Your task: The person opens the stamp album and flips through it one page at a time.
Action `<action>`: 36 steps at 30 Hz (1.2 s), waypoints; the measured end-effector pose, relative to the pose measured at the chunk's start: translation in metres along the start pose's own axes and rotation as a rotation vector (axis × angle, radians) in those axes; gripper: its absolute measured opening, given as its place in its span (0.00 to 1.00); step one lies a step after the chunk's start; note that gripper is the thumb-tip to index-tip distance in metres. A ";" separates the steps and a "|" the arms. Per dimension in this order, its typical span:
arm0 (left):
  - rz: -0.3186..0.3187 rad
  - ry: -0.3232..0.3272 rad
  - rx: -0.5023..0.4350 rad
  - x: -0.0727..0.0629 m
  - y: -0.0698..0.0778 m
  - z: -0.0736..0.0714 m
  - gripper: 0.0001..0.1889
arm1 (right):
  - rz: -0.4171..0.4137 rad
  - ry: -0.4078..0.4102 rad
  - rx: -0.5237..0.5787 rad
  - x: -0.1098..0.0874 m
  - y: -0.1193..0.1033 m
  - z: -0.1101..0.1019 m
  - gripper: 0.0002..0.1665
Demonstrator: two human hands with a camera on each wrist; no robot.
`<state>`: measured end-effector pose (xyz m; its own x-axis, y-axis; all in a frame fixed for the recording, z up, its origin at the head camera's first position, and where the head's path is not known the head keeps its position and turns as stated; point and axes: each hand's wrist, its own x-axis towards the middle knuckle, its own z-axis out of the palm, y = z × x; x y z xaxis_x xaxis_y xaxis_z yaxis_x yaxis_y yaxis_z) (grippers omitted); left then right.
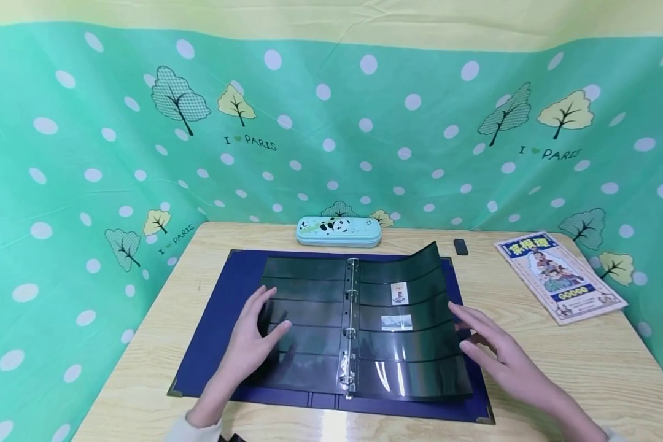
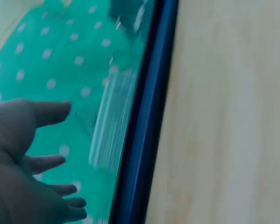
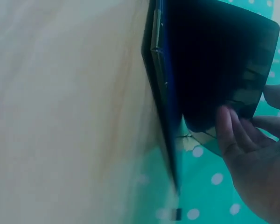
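Observation:
An album with a dark blue cover (image 1: 204,331) lies open on the table, its black pocket pages on a metal ring spine (image 1: 350,319). Two small stamps, one upright (image 1: 399,293) and one sideways (image 1: 396,323), sit in strips of the right page (image 1: 414,374). That page curves upward along its outer edge. My right hand (image 1: 500,353) is at this raised edge; in the right wrist view its fingers (image 3: 233,128) overlap the dark underside, thumb apart from them. Over the left page (image 1: 309,307), my left hand (image 1: 248,347) has its fingers and thumb spread, holding nothing.
Behind the album stands a light blue panda pencil case (image 1: 339,232). A small black object (image 1: 461,247) lies beyond its right corner. Farther right is a colourful printed booklet (image 1: 560,276). A green dotted curtain (image 1: 331,135) hangs behind the wooden table (image 1: 160,344).

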<state>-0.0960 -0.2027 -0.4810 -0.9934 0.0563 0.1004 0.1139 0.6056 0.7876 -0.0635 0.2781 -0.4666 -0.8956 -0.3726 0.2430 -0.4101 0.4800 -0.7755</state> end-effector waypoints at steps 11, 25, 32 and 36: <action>0.192 0.007 -0.127 -0.008 0.054 0.032 0.29 | -0.092 -0.052 0.077 0.013 -0.020 0.018 0.40; 0.179 -0.172 -0.303 -0.017 0.089 0.052 0.31 | -0.199 -0.149 0.218 0.034 -0.038 0.046 0.46; 0.132 -0.273 -0.451 -0.016 0.102 0.059 0.42 | -0.227 -0.220 0.303 0.039 -0.044 0.056 0.43; 0.088 -0.300 -0.472 -0.016 0.108 0.061 0.50 | -0.215 -0.272 0.397 0.039 -0.047 0.059 0.37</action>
<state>-0.0688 -0.0896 -0.4345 -0.9330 0.3557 0.0552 0.1231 0.1711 0.9775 -0.0695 0.1943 -0.4547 -0.6993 -0.6479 0.3019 -0.4360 0.0519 -0.8985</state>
